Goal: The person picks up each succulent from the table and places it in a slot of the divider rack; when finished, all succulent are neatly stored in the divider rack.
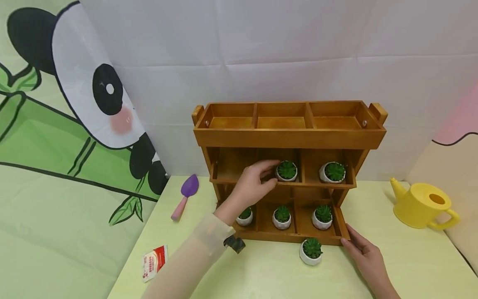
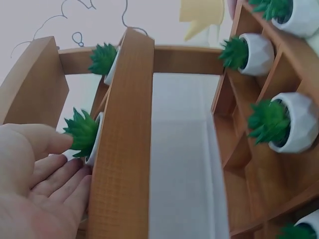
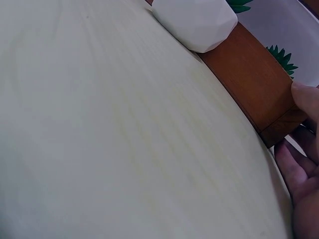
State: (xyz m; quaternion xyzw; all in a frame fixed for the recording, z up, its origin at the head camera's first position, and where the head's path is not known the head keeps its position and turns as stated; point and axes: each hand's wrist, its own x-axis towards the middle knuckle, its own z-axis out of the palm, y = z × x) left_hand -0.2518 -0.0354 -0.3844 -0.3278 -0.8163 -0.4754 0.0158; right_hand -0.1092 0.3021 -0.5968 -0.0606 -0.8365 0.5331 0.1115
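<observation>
At the middle tier of a brown wooden shelf (image 1: 289, 139), my left hand (image 1: 252, 185) is at the left side of a potted succulent (image 1: 286, 171) in the centre compartment. In the left wrist view the thumb is by the green leaves and the fairly straight fingers reach to the white pot's rim, partly hidden by the shelf's front rail (image 2: 123, 149). My right hand (image 1: 366, 257) grips the front right corner of the bottom tier (image 3: 281, 124), thumb on the top edge and fingers at the side. Another potted succulent (image 1: 310, 251) stands on the table before the shelf.
A second succulent (image 1: 333, 172) sits right on the middle tier; several more, including one (image 1: 322, 217), stand in the bottom tier. A yellow watering can (image 1: 422, 205) is at right. On the left lie a purple trowel (image 1: 189, 187) and a red-white packet (image 1: 154, 263).
</observation>
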